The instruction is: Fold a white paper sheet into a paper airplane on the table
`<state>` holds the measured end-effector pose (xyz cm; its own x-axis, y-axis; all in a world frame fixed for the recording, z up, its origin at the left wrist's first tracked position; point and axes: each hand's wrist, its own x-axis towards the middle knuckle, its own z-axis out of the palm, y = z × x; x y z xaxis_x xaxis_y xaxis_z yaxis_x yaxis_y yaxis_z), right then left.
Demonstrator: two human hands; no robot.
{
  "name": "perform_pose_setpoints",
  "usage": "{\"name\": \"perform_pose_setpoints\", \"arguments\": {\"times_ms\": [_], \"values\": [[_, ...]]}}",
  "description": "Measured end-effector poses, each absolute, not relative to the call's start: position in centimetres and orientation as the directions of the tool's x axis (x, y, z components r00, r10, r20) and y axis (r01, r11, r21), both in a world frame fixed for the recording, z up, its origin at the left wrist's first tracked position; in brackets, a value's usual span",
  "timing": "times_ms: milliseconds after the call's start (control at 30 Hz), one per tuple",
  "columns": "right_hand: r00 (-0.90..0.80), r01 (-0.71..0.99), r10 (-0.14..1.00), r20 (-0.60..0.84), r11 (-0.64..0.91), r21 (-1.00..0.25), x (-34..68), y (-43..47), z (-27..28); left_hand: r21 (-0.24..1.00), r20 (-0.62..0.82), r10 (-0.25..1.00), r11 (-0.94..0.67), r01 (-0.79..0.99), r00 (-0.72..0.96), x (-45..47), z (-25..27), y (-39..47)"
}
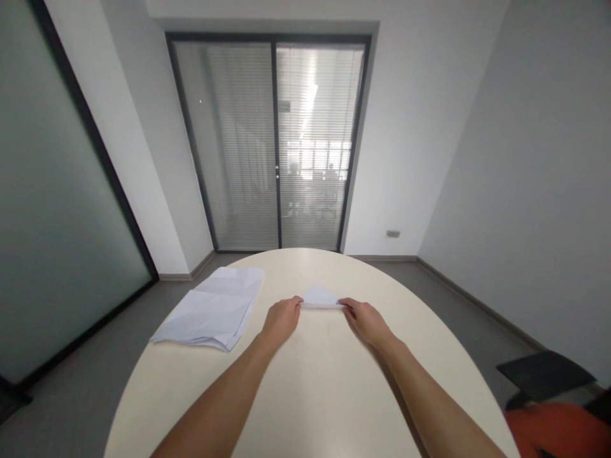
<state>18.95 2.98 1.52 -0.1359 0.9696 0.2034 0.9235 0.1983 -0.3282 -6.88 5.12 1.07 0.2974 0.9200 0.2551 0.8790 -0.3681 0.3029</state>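
Observation:
A small folded white paper point(321, 296), triangular in shape, lies on the cream round table point(315, 394) in front of me. My left hand point(281, 319) pinches its left corner with the fingertips. My right hand point(365, 320) pinches its right corner. Both forearms stretch out over the tabletop towards the paper.
A loose stack of white sheets point(212, 309) lies on the table to the left of my hands. A black and orange chair point(554, 407) stands at the lower right. Glass sliding doors with blinds point(274, 140) close the far wall, with grey floor around the table.

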Motion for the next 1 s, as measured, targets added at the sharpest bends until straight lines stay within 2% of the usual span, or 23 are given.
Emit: {"name": "perform_pose_setpoints", "arguments": {"times_ms": [267, 533, 733, 1000], "values": [[0.01, 0.946, 0.975, 0.223, 0.063, -0.319, 18.8, 3.2, 2.4, 0.329, 0.3, 0.917, -0.357, 0.874, 0.262, -7.1, 1.3, 5.3], [0.021, 0.905, 0.971, 0.238, 0.083, -0.418, 19.3, 3.8, 1.2, 0.354, 0.338, 0.898, -0.399, 0.846, 0.282, -6.9, 1.1, 5.3], [0.027, 0.91, 0.969, 0.246, 0.079, -0.408, 19.3, 4.4, 0.4, 0.45, 0.365, 0.887, -0.434, 0.78, 0.282, -7.2, 0.6, 5.7], [0.0, 0.905, 0.958, 0.288, 0.123, -0.407, 19.5, 4.6, -0.4, 0.477, 0.345, 0.9, -0.413, 0.776, 0.267, -7.2, 0.2, 5.9]]}}
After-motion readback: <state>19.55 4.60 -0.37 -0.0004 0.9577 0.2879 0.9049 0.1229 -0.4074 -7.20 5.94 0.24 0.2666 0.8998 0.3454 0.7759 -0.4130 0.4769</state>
